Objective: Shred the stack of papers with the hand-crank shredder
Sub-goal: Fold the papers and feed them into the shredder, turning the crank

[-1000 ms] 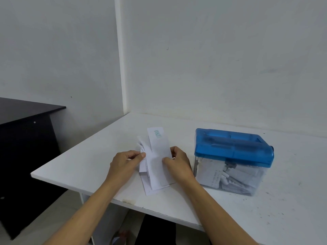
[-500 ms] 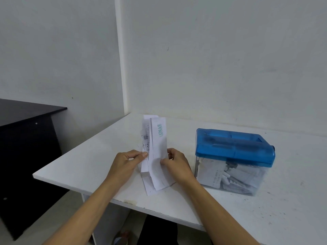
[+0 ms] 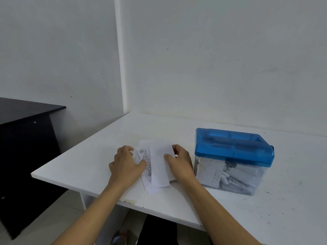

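Note:
A small stack of papers (image 3: 156, 169), white slips and a printed receipt, lies flat near the front edge of the white table (image 3: 85, 160). My left hand (image 3: 125, 164) holds the stack's left side, thumb on the printed receipt. On the right side, my right hand (image 3: 179, 162) pinches the top white slip, thumb on its face and fingers curled round its edge. The hand-crank shredder (image 3: 233, 149), a blue lid on a clear bin holding paper scraps, stands just right of my right hand. Its crank is not clearly visible.
The table sits in a corner, with walls behind and to the left. A black desk (image 3: 26, 112) stands lower to the left, across a gap. Dark specks dot the table surface at the right.
Half a second ago both hands held the papers tilted upright off the table. Now the papers are laid back down flat, still held from both sides.

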The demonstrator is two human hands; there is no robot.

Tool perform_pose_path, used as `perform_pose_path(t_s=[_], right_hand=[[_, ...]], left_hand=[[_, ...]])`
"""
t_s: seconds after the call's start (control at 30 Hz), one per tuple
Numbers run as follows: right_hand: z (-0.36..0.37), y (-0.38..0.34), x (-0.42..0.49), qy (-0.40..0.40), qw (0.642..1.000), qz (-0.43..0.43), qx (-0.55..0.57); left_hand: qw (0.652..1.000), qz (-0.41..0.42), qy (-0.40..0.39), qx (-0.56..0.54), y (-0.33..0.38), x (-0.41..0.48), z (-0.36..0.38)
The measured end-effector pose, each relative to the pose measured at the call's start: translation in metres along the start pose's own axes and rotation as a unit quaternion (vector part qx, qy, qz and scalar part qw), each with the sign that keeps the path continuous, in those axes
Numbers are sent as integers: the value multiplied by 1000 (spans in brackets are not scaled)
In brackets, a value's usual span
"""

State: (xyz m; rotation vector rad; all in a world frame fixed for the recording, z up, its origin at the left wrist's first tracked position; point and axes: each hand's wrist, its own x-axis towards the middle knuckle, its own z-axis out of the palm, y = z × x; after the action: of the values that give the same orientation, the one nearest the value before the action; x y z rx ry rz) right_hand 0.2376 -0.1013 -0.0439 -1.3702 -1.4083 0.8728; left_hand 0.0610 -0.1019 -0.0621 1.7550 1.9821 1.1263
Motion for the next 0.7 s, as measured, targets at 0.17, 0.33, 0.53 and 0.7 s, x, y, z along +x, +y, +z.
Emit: perform_pose_path(t_s=[0.17, 0.33, 0.53, 0.7], right_hand=[[2, -3, -2, -18, 999, -12, 33], [3, -4, -6, -42, 999, -15, 11], [4, -4, -8, -77, 997, -15, -20], [5, -3, -6, -53, 998, -6, -21]], left_hand=[[994, 37, -51, -91, 0, -1, -5], [979, 56, -104, -168, 1, -1, -9], [961, 1, -70, -268, 3, -1, -14], [962, -12, -47, -268, 6, -3, -13]])
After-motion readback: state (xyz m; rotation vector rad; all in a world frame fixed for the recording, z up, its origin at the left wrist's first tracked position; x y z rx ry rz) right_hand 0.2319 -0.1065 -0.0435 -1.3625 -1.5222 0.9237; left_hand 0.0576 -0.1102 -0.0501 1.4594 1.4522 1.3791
